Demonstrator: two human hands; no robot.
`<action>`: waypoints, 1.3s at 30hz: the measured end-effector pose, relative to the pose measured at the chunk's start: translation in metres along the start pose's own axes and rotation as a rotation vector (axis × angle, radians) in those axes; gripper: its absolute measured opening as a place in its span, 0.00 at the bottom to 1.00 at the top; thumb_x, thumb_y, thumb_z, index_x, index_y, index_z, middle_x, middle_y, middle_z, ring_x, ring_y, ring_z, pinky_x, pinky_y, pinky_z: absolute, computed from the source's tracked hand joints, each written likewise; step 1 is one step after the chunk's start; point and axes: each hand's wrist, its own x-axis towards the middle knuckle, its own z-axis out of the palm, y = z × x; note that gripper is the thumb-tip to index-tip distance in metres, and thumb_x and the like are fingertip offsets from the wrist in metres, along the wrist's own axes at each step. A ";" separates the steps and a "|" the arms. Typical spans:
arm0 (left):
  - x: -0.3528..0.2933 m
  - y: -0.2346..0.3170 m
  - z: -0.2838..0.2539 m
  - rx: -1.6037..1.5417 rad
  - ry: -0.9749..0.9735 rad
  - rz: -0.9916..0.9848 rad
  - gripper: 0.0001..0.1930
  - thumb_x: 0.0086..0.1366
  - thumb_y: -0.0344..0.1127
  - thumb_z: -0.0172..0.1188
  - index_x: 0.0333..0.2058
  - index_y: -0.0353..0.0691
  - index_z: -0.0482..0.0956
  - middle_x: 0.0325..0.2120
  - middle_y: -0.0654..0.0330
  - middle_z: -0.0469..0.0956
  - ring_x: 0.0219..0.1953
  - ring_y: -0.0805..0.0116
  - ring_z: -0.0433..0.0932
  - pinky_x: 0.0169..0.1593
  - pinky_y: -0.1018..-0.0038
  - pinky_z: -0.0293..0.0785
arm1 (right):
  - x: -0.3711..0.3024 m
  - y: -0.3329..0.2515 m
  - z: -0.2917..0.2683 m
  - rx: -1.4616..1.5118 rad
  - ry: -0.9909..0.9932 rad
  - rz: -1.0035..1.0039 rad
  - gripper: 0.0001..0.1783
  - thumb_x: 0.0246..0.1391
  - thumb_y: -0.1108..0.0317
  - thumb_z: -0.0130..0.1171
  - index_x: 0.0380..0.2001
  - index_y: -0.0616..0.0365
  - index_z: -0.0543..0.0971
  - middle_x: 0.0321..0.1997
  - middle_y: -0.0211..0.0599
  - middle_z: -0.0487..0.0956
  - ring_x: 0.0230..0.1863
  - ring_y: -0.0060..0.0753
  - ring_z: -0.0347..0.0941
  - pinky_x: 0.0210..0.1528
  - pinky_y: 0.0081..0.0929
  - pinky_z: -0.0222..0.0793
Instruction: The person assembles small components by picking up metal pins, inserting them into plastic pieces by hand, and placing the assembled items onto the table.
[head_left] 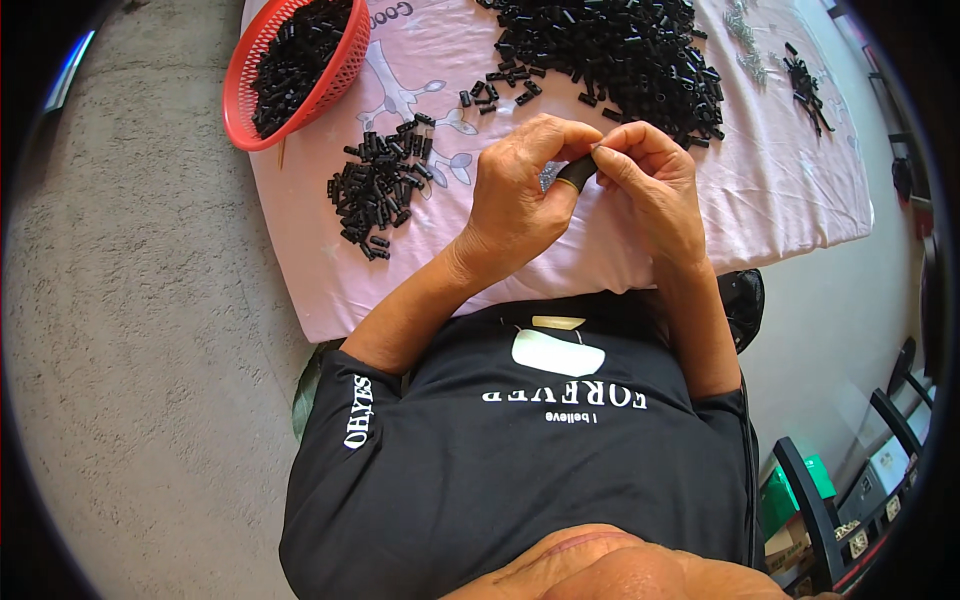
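i get bright, soft light, strongest over the right side of the pink cloth, whose folds carry faint shadows. a bluish-white strip glares at the upper left rim. glints dot the black pieces, which otherwise merge darkly. the fisheye bends edges, my corners go black, and detail between the fingertips is unclear.

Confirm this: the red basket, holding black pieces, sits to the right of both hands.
No, wrong side: in the head view, the red basket, holding black pieces, sits to the left of both the left hand and the right hand.
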 end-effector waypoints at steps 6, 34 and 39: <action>0.000 0.000 -0.001 0.018 0.007 -0.026 0.18 0.51 0.14 0.61 0.42 0.35 0.81 0.32 0.58 0.82 0.36 0.70 0.82 0.43 0.74 0.78 | -0.003 -0.006 0.010 -0.066 0.003 0.031 0.08 0.64 0.67 0.61 0.40 0.62 0.79 0.32 0.28 0.81 0.33 0.15 0.77 0.37 0.14 0.73; 0.018 -0.066 -0.059 0.707 -0.087 0.019 0.13 0.52 0.18 0.56 0.35 0.37 0.81 0.34 0.57 0.79 0.38 0.54 0.80 0.44 0.65 0.76 | -0.001 -0.002 0.007 0.063 0.001 0.034 0.12 0.62 0.75 0.60 0.48 0.67 0.80 0.40 0.38 0.84 0.44 0.28 0.83 0.44 0.19 0.79; 0.014 -0.045 -0.052 0.569 -0.075 0.022 0.12 0.54 0.18 0.57 0.38 0.36 0.78 0.33 0.56 0.79 0.36 0.58 0.80 0.43 0.68 0.76 | -0.002 0.001 0.005 -0.062 -0.003 0.041 0.11 0.63 0.76 0.60 0.46 0.68 0.81 0.39 0.38 0.84 0.39 0.24 0.83 0.44 0.18 0.79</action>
